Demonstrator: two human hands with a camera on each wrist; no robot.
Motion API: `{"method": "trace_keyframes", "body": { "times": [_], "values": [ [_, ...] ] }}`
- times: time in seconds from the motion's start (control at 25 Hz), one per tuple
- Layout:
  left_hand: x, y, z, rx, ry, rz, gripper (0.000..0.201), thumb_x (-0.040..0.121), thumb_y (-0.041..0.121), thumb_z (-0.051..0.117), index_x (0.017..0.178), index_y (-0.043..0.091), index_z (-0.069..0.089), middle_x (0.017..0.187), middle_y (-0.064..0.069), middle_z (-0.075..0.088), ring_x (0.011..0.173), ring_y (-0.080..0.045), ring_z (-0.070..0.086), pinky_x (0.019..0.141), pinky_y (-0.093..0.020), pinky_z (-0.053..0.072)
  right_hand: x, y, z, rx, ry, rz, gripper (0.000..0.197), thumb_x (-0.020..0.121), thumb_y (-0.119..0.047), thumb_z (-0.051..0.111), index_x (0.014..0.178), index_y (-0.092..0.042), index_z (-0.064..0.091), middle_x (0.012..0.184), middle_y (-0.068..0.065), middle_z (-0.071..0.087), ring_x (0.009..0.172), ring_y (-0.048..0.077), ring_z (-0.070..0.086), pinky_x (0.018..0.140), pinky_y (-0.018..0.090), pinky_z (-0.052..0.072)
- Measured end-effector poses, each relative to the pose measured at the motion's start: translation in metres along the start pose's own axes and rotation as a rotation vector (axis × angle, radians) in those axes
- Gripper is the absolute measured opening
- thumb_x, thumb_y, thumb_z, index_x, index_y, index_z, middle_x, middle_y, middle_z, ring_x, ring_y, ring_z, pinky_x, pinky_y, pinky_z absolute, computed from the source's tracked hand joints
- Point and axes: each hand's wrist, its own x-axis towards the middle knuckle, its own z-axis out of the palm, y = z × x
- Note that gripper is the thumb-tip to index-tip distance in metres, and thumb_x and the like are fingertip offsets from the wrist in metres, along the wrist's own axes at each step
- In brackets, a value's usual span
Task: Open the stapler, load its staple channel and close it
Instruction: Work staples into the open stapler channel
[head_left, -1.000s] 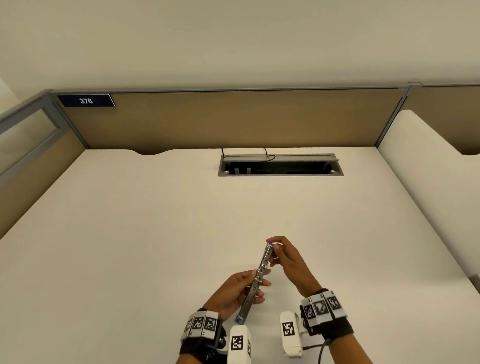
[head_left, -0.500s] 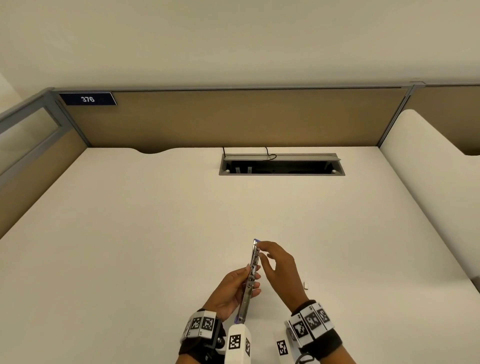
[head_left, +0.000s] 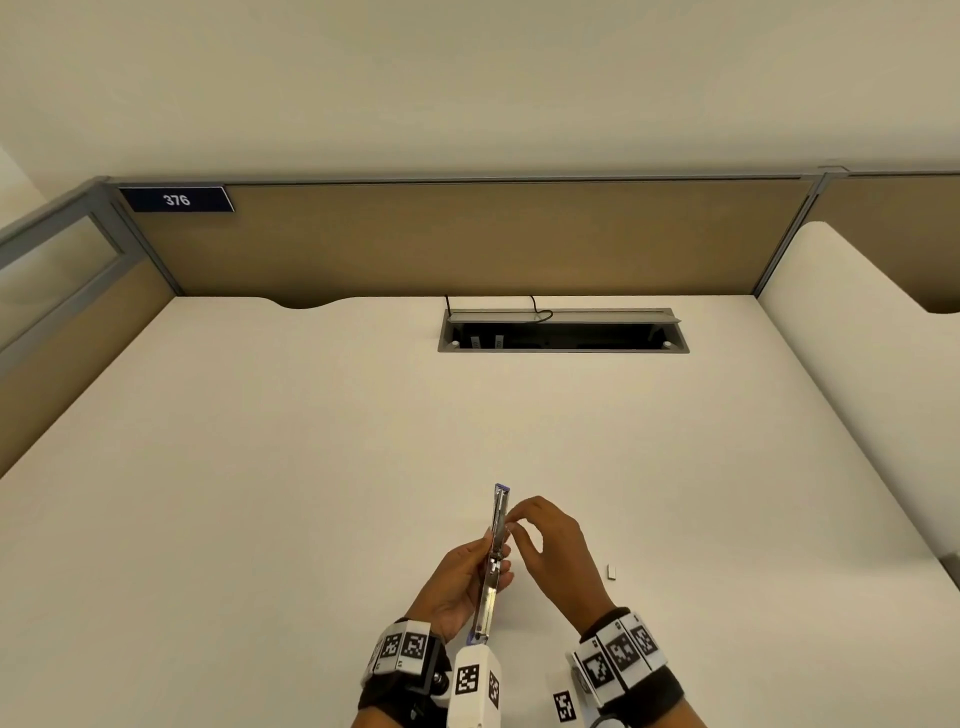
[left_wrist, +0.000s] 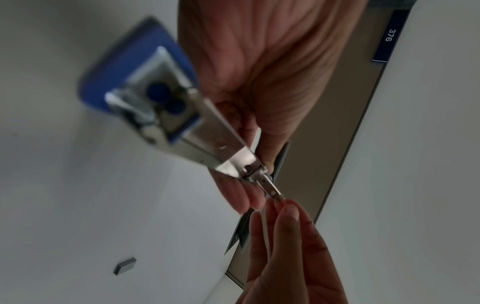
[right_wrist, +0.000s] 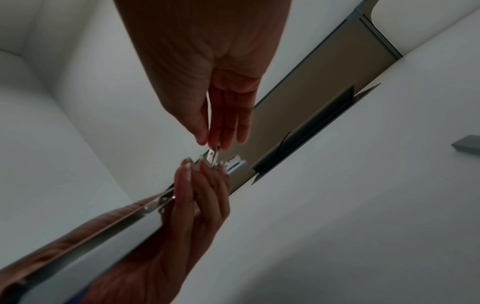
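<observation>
The stapler is swung open into one long metal strip with blue ends, held edge-up above the desk. My left hand grips it around the middle from the left. The blue base and steel arm show in the left wrist view. My right hand pinches a small metal tab of the staple channel near the hinge with thumb and fingertips. A short grey strip of staples lies on the desk to the right, also in the wrist views as the staple strip.
The white desk stretches wide on all sides. An open cable tray is set into it at the back. Tan partition panels close off the back and left. A second desk surface borders the right.
My right hand has come down from the stapler's far tip to the tab near its middle. The stapler has turned more upright and edge-on. The staple strip on the desk is now uncovered.
</observation>
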Motion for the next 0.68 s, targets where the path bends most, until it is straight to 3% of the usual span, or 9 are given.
{"method": "trace_keyframes", "body": {
  "times": [0.08, 0.24, 0.36, 0.48, 0.56, 0.68],
  "values": [
    [0.003, -0.002, -0.004, -0.034, 0.042, -0.005, 0.026, 0.090, 0.022, 0.047, 0.085, 0.005, 0.066, 0.060, -0.001, 0.065, 0.050, -0.009, 0.059, 0.055, -0.021, 0.057, -0.003, -0.002, 0.002, -0.009, -0.027, -0.024, 0.009, 0.086, -0.009, 0.055, 0.086, -0.017, 0.060, 0.087, 0.003, 0.064, 0.078, 0.006, 0.055, 0.075, 0.013, 0.043],
    [0.004, -0.003, -0.008, -0.105, 0.062, 0.015, 0.024, 0.090, 0.021, 0.048, 0.089, 0.004, 0.065, 0.059, -0.002, 0.067, 0.055, -0.009, 0.064, 0.053, -0.020, 0.056, -0.014, -0.010, 0.004, 0.017, -0.134, -0.087, 0.011, 0.089, -0.021, 0.049, 0.091, -0.018, 0.059, 0.088, 0.003, 0.063, 0.079, 0.008, 0.056, 0.073, 0.021, 0.047],
    [0.004, -0.001, -0.007, -0.123, 0.059, 0.026, 0.023, 0.090, 0.021, 0.047, 0.089, 0.006, 0.064, 0.058, 0.000, 0.067, 0.052, -0.007, 0.062, 0.052, -0.019, 0.055, -0.017, -0.014, -0.002, 0.075, -0.159, -0.125, 0.007, 0.087, -0.017, 0.054, 0.089, -0.018, 0.061, 0.086, 0.002, 0.065, 0.080, 0.004, 0.057, 0.073, 0.016, 0.048],
    [0.005, 0.001, -0.008, -0.121, 0.053, 0.019, 0.023, 0.091, 0.020, 0.045, 0.086, 0.007, 0.063, 0.059, 0.001, 0.067, 0.055, -0.006, 0.064, 0.056, -0.021, 0.058, -0.017, -0.002, -0.022, 0.189, -0.015, -0.033, 0.015, 0.082, -0.002, 0.061, 0.082, -0.016, 0.064, 0.081, -0.001, 0.066, 0.078, 0.004, 0.061, 0.071, 0.013, 0.049],
    [0.007, 0.002, -0.007, -0.127, 0.045, 0.005, 0.023, 0.092, 0.020, 0.044, 0.086, 0.008, 0.063, 0.058, 0.001, 0.066, 0.054, -0.006, 0.064, 0.058, -0.022, 0.059, -0.026, 0.023, -0.040, 0.161, 0.060, 0.073, 0.021, 0.080, 0.002, 0.062, 0.080, -0.019, 0.064, 0.079, -0.010, 0.066, 0.078, 0.007, 0.063, 0.069, 0.015, 0.051],
    [0.008, 0.001, -0.008, -0.134, 0.044, -0.017, 0.023, 0.092, 0.021, 0.044, 0.086, 0.008, 0.063, 0.058, 0.002, 0.066, 0.053, -0.006, 0.063, 0.057, -0.022, 0.059, -0.046, 0.070, -0.059, -0.053, -0.019, 0.207, 0.020, 0.080, -0.003, 0.063, 0.082, -0.022, 0.062, 0.085, -0.013, 0.062, 0.084, 0.009, 0.061, 0.072, 0.025, 0.053]
  ]
}}
